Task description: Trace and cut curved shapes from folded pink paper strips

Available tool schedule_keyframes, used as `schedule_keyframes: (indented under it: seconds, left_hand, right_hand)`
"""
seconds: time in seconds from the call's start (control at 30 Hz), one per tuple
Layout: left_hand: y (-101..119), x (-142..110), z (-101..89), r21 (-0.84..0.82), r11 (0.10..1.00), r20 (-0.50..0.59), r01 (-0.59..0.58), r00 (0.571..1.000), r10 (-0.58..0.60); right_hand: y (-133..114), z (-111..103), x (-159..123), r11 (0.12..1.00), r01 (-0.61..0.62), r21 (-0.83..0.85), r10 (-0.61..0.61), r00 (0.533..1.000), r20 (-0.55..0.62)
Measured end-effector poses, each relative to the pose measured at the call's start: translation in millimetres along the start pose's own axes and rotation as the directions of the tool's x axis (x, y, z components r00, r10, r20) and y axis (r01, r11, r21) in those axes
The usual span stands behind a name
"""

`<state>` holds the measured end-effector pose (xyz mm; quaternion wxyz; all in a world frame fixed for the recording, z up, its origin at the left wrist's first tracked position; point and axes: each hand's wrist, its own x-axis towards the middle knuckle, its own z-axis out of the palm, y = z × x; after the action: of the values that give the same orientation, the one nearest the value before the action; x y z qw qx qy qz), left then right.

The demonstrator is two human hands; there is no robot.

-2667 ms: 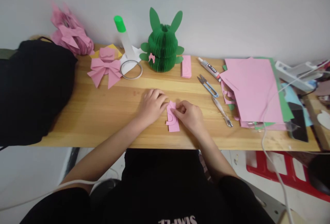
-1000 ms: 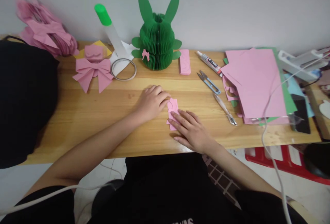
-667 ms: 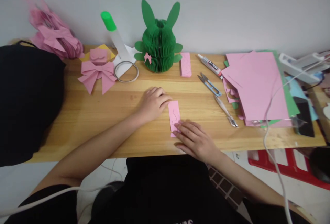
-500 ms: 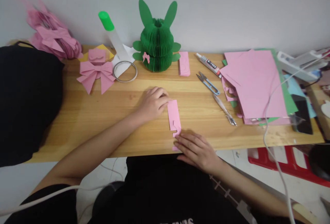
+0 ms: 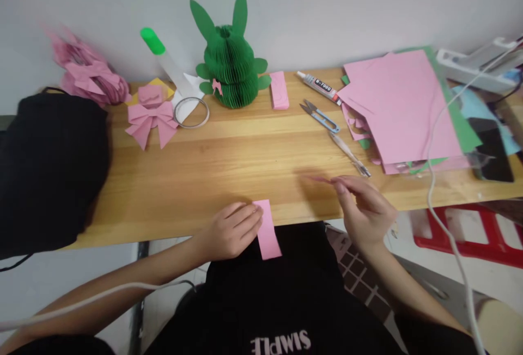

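Observation:
My left hand (image 5: 235, 231) grips a plain pink paper strip (image 5: 269, 235) at the table's front edge, and the strip's lower end hangs past the edge in front of my black shirt. To the right, my right hand (image 5: 365, 208) pinches a thin pink paper piece (image 5: 319, 179) between thumb and fingers, raised over the tabletop. That piece is seen nearly edge-on, so its outline is hard to make out. A pen (image 5: 349, 153) and blue-handled thread snips (image 5: 320, 116) lie beyond my right hand.
A green honeycomb-paper rabbit (image 5: 231, 66) stands near the wall, with a folded pink paper (image 5: 280, 91) beside it. Pink paper sheets (image 5: 404, 110) and a glue tube (image 5: 318, 87) lie at right. Left are a paper bow (image 5: 151, 121), a tape roll (image 5: 191, 112) and a black bag (image 5: 57, 175).
My right hand has lifted away to the right with a small pink piece. My left hand has drawn the strip toward me, over the table edge. The view has shifted slightly.

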<state>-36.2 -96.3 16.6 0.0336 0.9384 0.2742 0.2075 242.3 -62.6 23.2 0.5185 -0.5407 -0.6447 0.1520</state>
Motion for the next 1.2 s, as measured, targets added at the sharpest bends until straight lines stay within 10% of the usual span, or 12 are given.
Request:
schedule_keyframes:
  seconds: [0.07, 0.2, 0.37, 0.57, 0.67, 0.83, 1.2]
  left_hand:
    - [3.7, 6.0, -3.4, -0.254, 0.939, -0.074, 0.232, 0.963, -0.258]
    - [-7.8, 30.2, -16.8, -0.635, 0.491, 0.061, 0.596, 0.673, -0.737]
    - [-29.9, 53.4, -14.2, -0.739, -0.015, 0.464, 0.673, 0.493, -0.736]
    - [-42.0, 69.9, 11.3, -0.644, -0.049, 0.533, 0.764, 0.402, -0.744]
    - [-45.5, 71.1, 9.2, -0.462, 0.256, 0.413, 0.849, 0.462, -0.785]
    - [-53.9, 59.9, 4.7, -0.117, 0.776, 0.208, 0.620, 0.779, -0.591]
    - [-72.0, 53.9, 17.8, -0.023, 0.864, 0.100, 0.503, 0.861, -0.498]
  right_hand:
    - [-0.6, 2.5, -0.2, 0.996, -0.065, 0.065, 0.066, 0.998, -0.005]
    - [-5.4, 0.7, 0.1, 0.992, -0.060, 0.107, 0.059, 0.998, 0.017]
    - [-9.7, 2.0, 3.9, 0.997, 0.058, 0.056, -0.058, 0.998, 0.004]
    - [-20.1, 18.7, 8.8, 0.957, 0.288, -0.020, -0.289, 0.955, -0.065]
    - [-20.6, 24.3, 11.6, 0.943, 0.331, -0.040, -0.332, 0.943, -0.033]
    - [-9.6, 31.4, 8.0, 0.946, 0.320, -0.060, -0.318, 0.947, 0.039]
    - [-3.9, 51.6, -5.0, 0.944, 0.329, 0.010, -0.322, 0.917, 0.234]
